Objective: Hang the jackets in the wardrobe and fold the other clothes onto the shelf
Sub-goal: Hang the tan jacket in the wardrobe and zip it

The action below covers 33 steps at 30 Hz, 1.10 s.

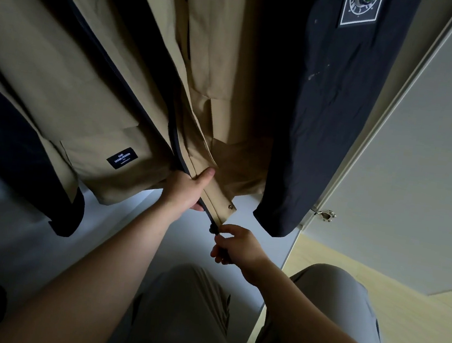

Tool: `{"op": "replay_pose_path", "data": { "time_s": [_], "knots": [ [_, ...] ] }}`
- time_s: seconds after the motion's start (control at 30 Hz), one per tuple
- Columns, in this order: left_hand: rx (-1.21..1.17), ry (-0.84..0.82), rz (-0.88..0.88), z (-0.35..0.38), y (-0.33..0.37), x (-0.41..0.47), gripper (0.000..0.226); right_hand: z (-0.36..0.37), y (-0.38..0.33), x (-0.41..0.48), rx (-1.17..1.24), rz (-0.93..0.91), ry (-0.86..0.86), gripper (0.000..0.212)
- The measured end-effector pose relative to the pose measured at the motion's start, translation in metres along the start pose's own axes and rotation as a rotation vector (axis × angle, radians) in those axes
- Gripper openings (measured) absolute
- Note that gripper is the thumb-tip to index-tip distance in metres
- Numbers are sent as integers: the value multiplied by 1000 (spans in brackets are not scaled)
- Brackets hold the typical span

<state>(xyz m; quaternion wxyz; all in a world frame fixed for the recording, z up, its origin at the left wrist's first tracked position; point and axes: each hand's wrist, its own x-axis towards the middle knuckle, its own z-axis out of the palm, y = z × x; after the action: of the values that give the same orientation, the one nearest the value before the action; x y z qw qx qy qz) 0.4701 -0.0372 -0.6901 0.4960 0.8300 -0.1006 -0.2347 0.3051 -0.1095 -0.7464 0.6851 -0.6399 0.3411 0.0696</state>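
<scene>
A tan jacket (pixel 69 72) with dark navy trim hangs inside the wardrobe and fills the upper left. It carries a small black label near its hem. My left hand (pixel 188 192) grips the jacket's front edge beside the zip, thumb on top of the tan placket. Just below, my right hand (pixel 234 245) pinches the dark zip end (pixel 213 228) at the bottom of the hem. A dark navy garment (pixel 331 113) with a square printed patch hangs to the right.
The pale wardrobe floor (pixel 25 246) lies under the hanging clothes. The open wardrobe door (pixel 424 167) stands at the right, with a metal hinge (pixel 326 214) near its lower edge. My knees in grey trousers (pixel 188 309) are at the bottom, over light wood flooring (pixel 414 322).
</scene>
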Motion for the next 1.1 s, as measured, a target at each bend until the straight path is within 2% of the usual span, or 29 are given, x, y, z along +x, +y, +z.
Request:
{"op": "replay_pose_path", "data": {
  "time_s": [0.07, 0.13, 0.2, 0.23, 0.3, 0.4, 0.5, 0.6, 0.73, 0.93, 1.0, 1.1],
  "knots": [
    [2, -147, 11, -7, -2, -3, 38, 2, 0, 0, 7, 16, 18, 17],
    [209, -332, 16, -21, -10, -4, 36, 4, -1, 1, 29, 34, 78, 19],
    [357, -465, -24, -35, -24, -2, 51, 5, -2, 3, 34, 45, 145, 20],
    [364, -481, -53, -41, -33, 1, 49, 5, -3, 4, 27, 51, 170, 20],
    [349, -387, -122, -48, -48, 4, 38, 5, -5, 5, 9, 65, 202, 20],
    [129, -227, -328, -47, -64, 6, 20, 5, -6, 4, -3, 84, 217, 20],
    [-383, -195, -533, -40, -66, 9, 21, 6, -6, 3, -17, 100, 218, 22],
    [-796, -179, -603, -35, -66, 8, 30, 5, -5, 2, -11, 93, 198, 19],
    [-800, -267, -583, -28, -74, 1, 29, 0, -1, 0, -16, 66, 145, 18],
    [-945, -405, -516, -22, -87, -18, 29, 2, 10, 2, -80, -21, 207, 19],
    [-922, -448, -499, -21, -88, -27, 14, 3, 11, 3, -57, -20, 198, 17],
    [-850, -443, -465, -18, -89, -41, 14, 6, 14, 3, -24, -4, 179, 16]
  ]
}}
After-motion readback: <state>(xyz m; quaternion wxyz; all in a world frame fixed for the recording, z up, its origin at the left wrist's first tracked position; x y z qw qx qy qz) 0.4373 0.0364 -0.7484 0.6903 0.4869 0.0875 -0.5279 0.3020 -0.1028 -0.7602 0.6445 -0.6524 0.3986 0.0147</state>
